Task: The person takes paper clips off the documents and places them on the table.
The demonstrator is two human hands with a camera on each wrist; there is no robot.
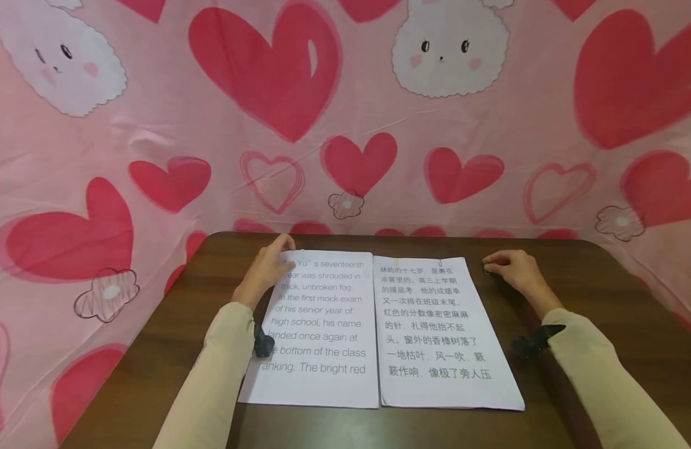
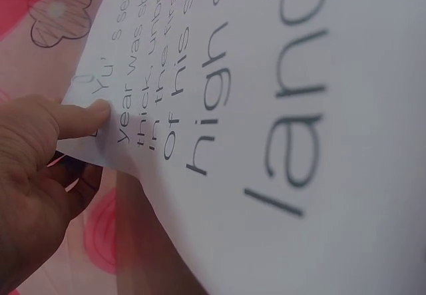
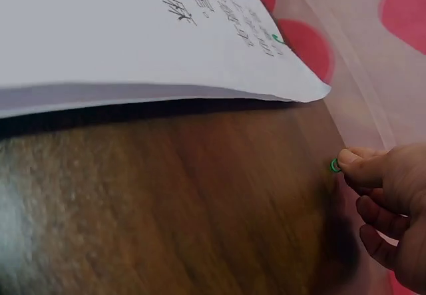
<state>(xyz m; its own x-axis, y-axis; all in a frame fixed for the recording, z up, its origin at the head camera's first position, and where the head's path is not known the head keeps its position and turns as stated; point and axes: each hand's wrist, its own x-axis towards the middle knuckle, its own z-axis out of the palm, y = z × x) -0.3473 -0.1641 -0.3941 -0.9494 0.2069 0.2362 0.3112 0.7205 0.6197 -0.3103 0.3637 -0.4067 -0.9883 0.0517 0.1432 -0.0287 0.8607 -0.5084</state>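
Note:
My left hand (image 1: 262,273) pinches the top left corner of the left stack of paper (image 1: 323,324), printed in English. In the left wrist view the thumb lies on the page and the other fingers are partly hidden beneath it. A pale paper clip (image 2: 83,79) shows at that page's top edge. Right of the other stack, my right hand (image 1: 516,273) holds a small green paper clip (image 3: 335,166) between thumb and fingertip, over the table. The right stack (image 1: 441,390) carries Chinese text, with a green clip (image 3: 277,38) at its top edge.
Both stacks lie side by side on a dark wooden table (image 1: 300,430). A pink cloth (image 1: 222,125) with hearts and rabbit faces hangs behind and to the sides. Dark wrist straps (image 1: 539,340) sit over the pale sleeves.

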